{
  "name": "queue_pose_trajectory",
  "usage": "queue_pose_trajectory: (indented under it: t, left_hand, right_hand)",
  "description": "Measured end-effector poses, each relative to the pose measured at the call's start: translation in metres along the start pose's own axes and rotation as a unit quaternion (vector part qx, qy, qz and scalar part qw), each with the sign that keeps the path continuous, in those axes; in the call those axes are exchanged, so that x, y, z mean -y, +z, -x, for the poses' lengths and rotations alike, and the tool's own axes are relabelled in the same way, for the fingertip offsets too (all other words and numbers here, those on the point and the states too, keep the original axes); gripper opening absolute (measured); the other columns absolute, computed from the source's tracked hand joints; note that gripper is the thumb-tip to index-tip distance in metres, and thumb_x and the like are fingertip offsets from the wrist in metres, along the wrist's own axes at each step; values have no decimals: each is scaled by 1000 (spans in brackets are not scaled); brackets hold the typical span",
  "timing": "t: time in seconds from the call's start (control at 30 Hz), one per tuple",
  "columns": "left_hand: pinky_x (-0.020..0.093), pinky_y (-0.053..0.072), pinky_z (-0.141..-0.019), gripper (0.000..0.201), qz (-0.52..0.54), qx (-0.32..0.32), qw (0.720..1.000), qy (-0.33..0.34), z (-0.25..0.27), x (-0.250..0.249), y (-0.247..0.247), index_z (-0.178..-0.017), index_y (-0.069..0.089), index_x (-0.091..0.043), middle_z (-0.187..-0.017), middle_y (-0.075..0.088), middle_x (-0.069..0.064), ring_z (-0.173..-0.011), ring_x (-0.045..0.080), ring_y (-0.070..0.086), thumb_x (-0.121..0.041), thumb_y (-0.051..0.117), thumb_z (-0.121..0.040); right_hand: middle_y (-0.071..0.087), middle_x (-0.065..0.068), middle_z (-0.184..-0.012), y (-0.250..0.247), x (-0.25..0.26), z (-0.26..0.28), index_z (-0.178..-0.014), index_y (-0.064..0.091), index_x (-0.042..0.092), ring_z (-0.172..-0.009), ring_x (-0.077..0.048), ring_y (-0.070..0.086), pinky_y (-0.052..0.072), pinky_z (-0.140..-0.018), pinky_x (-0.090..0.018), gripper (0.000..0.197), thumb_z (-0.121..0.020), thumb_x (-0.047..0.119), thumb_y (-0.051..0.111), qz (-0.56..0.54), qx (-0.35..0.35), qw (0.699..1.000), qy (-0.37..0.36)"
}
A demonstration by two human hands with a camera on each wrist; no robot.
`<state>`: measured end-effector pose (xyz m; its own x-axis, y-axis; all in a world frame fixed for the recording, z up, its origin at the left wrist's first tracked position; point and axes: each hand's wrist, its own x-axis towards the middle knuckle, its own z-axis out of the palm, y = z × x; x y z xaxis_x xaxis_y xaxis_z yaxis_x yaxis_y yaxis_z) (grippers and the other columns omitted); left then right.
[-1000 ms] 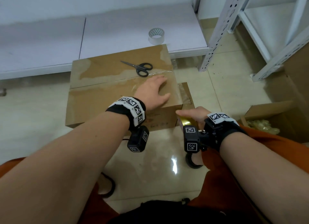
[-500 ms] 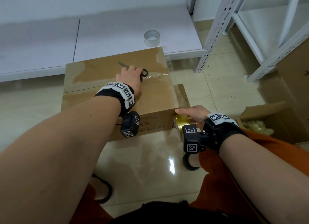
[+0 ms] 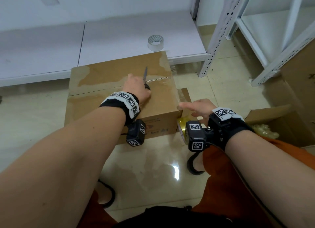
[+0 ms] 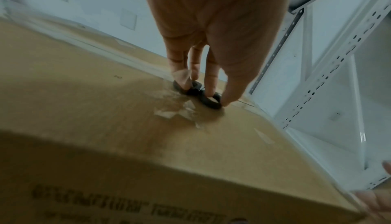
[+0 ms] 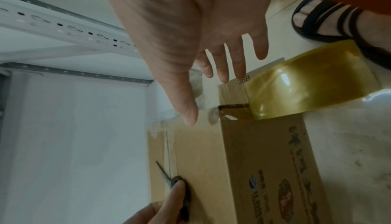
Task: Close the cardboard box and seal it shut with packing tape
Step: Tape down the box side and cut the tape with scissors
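The closed cardboard box [image 3: 109, 79] stands on the floor with clear tape across its top seam. My left hand [image 3: 137, 89] rests on the box's top and grips the black handles of the scissors [image 3: 145, 73], whose blade points away from me. In the left wrist view my fingers [image 4: 211, 83] sit in and around the handle loops of the scissors [image 4: 211, 102]. My right hand [image 3: 196, 108] hovers open, fingers spread, by the box's near right corner. The yellowish tape roll [image 3: 181, 126] hangs there on its strip, just below that hand [image 5: 208, 98] and the roll [image 5: 306, 83].
A second, clear tape roll [image 3: 155, 43] stands on the white platform [image 3: 119, 38] behind the box. A side flap [image 3: 184, 95] sticks out at the box's right. White metal shelving [image 3: 214, 40] and an open carton with filler [image 3: 272, 117] are to the right. My sandalled foot [image 3: 194, 166] is near.
My left hand left the flat box top, reached the scissors and turned them so the blade points away. My right hand lifted off the tape roll and spread its fingers.
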<state>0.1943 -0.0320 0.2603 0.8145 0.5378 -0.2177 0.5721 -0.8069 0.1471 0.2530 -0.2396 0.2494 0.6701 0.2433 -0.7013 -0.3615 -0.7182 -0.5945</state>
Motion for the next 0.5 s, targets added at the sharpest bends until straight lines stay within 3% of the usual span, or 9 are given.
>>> queue_pose_trajectory:
  t: [0.07, 0.13, 0.2, 0.27, 0.33, 0.5]
  left_hand:
    - [32, 45, -81, 35, 4, -8, 1000, -12, 1, -2, -1, -107, 59, -4, -113, 56, 13, -109, 26, 50, -34, 60, -90]
    - [36, 50, -85, 43, 38, -6, 998, -51, 3, -5, -1, -113, 51, -5, -113, 55, 12, -107, 28, 52, -32, 68, -84]
    - [44, 50, -90, 56, 49, 3, 996, -77, 5, -7, -2, -117, 44, -11, -111, 54, 9, -102, 29, 56, -34, 74, -76]
    - [45, 45, -94, 62, 21, 24, 998, -60, 7, -10, -1, -119, 43, -16, -109, 56, 6, -100, 28, 56, -36, 76, -71]
    - [44, 43, -92, 63, 10, 48, 998, -32, 7, -13, 0, -118, 46, -19, -109, 56, 4, -100, 27, 55, -38, 77, -67]
    - [44, 46, -92, 60, -16, 120, 992, 22, 8, -25, -4, -113, 55, -26, -115, 47, 1, -100, 26, 55, -46, 79, -62]
  right_hand:
    - [58, -14, -128, -3, 6, 4, -125, 54, 1, -113, -28, 58, 50, -86, -39, 73, -74, 49, 75, -8, -16, 1000, -22]
    - [58, -12, -128, -5, 10, 8, -127, 54, 3, -114, -27, 57, 50, -88, -38, 70, -77, 48, 72, -8, -23, 999, -40]
    - [60, -12, -126, -7, 14, 13, -115, 59, 5, -115, -29, 58, 52, -87, -37, 56, -79, 48, 70, -7, -24, 998, -56]
    - [61, -14, -125, -9, 18, 18, -110, 60, 6, -117, -30, 58, 52, -91, -40, 51, -81, 46, 69, -10, -22, 997, -68]
    - [61, -15, -124, -11, 22, 20, -120, 59, 2, -112, -29, 60, 52, -90, -38, 59, -81, 44, 70, -6, -16, 996, -84]
    - [64, -13, -115, -20, 31, 20, -108, 63, 2, -107, -27, 61, 50, -96, -43, 44, -81, 36, 73, -4, -31, 994, -106]
